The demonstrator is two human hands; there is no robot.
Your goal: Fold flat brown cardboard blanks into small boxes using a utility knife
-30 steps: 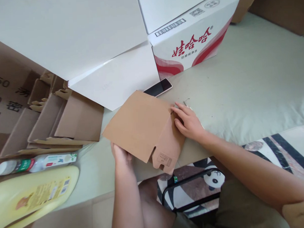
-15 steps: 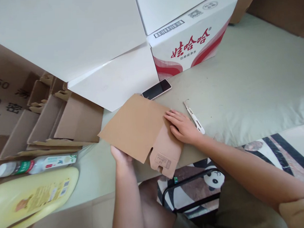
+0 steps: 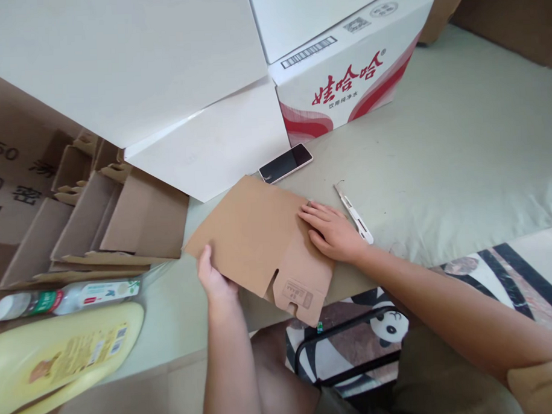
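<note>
A flat brown cardboard piece (image 3: 249, 229) with a slotted, printed flap at its near right end lies over a pale green padded surface. My left hand (image 3: 215, 277) grips its near left edge, thumb on top and the other fingers hidden underneath. Across the fold by the flap, my right hand (image 3: 332, 230) lies flat on the cardboard, its fingers stretched out. A white utility knife (image 3: 355, 216) rests just beyond the right hand. Behind the cardboard's far corner is a phone (image 3: 286, 163) with a dark screen.
Big white panels (image 3: 130, 61) and a red-and-white carton (image 3: 344, 90) stand at the back. To the left are folded cardboard boxes (image 3: 144, 211), a plastic bottle (image 3: 75, 298) and a yellow jug (image 3: 68, 359). A panda-print item (image 3: 348, 343) with a black frame is below.
My left thumb has come up onto the top of the cardboard. The cardboard's left part has dropped and lies flatter, and its near flap has shifted slightly right. My right hand has barely moved.
</note>
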